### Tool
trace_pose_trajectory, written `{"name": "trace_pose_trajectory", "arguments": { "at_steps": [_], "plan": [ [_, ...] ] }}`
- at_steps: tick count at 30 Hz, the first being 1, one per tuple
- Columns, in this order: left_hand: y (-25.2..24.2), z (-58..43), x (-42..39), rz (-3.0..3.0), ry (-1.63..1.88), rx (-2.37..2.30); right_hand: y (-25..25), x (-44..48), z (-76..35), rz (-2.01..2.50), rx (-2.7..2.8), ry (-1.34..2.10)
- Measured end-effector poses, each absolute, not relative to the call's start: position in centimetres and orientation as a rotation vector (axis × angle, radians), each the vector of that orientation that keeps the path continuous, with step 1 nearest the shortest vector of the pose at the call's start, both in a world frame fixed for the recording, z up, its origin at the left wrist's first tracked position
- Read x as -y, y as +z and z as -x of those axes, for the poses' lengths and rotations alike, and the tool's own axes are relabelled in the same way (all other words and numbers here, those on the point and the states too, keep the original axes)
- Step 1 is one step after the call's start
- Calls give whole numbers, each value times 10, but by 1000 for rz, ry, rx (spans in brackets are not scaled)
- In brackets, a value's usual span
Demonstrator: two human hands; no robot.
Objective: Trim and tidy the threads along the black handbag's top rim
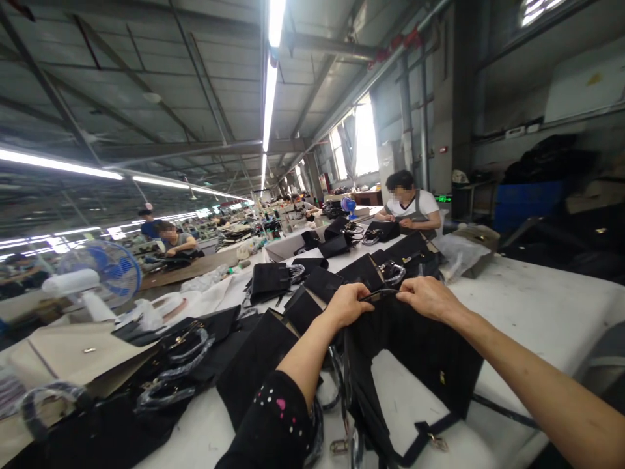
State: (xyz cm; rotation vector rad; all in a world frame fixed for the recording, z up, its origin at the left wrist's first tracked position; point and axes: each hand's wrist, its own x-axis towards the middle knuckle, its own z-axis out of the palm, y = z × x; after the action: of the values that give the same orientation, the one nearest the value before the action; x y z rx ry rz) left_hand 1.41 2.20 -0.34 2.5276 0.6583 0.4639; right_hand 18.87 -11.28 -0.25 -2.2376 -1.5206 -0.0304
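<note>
A black handbag stands in front of me on the white table. Its top edge is pinched between the fingers of my left hand and my right hand, a short span apart. Below them hangs a black strap with a metal buckle. Handles wrapped in clear plastic show at the bag's left side, partly behind my left forearm. A small gold-coloured clasp sits on the black panel.
More black bags lie along the table ahead and to the left, several with plastic-wrapped handles. A blue-and-white fan stands at left. Across the table sits a co-worker; a clear plastic bag lies nearby.
</note>
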Motion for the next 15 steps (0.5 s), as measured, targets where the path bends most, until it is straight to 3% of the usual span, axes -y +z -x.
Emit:
{"name": "trace_pose_trajectory", "arguments": {
  "at_steps": [15],
  "plan": [
    [-9, -10, -26, -2535, 558, -720, -5, 86, -185, 1978, 1584, 79]
  ]
}}
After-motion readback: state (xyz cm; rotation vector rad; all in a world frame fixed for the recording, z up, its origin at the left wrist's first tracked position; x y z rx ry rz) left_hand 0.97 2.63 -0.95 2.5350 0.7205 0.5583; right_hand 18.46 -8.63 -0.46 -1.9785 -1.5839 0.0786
